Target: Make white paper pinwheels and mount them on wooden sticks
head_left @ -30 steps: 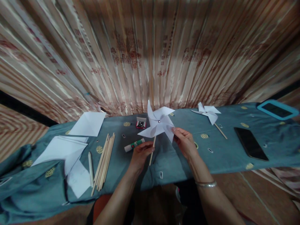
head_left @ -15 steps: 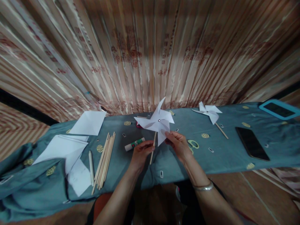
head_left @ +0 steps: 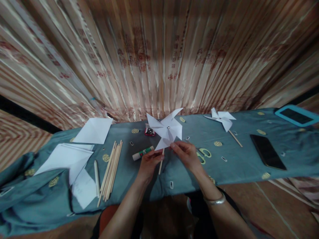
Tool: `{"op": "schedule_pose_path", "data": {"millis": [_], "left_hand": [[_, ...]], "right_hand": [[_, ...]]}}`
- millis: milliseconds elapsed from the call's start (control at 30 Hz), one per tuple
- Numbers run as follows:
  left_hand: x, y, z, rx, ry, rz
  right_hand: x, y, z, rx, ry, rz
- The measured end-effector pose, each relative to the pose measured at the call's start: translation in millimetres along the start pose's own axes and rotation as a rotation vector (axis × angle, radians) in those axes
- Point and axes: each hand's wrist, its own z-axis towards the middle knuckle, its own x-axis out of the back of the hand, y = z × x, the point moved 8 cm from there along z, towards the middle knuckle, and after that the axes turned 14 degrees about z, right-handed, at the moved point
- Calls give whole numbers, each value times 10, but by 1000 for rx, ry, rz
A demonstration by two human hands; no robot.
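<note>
A white paper pinwheel (head_left: 163, 132) with a silver pin at its centre stands raised over the cloth-covered table. Below its blades, my left hand (head_left: 150, 162) is closed round the thin wooden stick (head_left: 161, 163). The fingers of my right hand (head_left: 185, 154) are pinched together at the edge of a lower blade. Just left of my left hand lies a glue stick (head_left: 143, 153). Behind the pinwheel is a small red box (head_left: 150, 132) with shiny metal pieces. Scissors with yellow-green handles (head_left: 204, 153) lie beside my right hand, partly hidden by it.
Several wooden sticks (head_left: 111, 172) and a white pen-like rod (head_left: 97, 177) lie on the left, near white paper sheets (head_left: 63, 157) and a separate square sheet (head_left: 96, 130). To the right are another pinwheel (head_left: 221, 118), a black phone (head_left: 267, 152) and a blue-framed tablet (head_left: 299, 116).
The pinwheel's blades have turned clockwise, uncovering the red box. My right hand has shifted slightly left along the lower blades. My left hand keeps its hold on the stick.
</note>
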Motion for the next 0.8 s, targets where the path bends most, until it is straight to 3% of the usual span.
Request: {"op": "schedule_pose_path", "data": {"millis": [133, 200, 267, 433, 800], "left_hand": [[1, 27, -9, 1, -3, 0], [-16, 29, -25, 11, -12, -9], [-41, 19, -40, 26, -32, -8], [-49, -14, -45, 43, -44, -9], [-6, -38, -2, 26, -11, -8]], "right_hand": [[402, -221, 88, 169, 205, -42], [581, -261, 133, 204, 312, -6], [645, -246, 184, 199, 338, 27], [528, -124, 253, 99, 260, 148], [432, -53, 200, 9, 241, 149]]}}
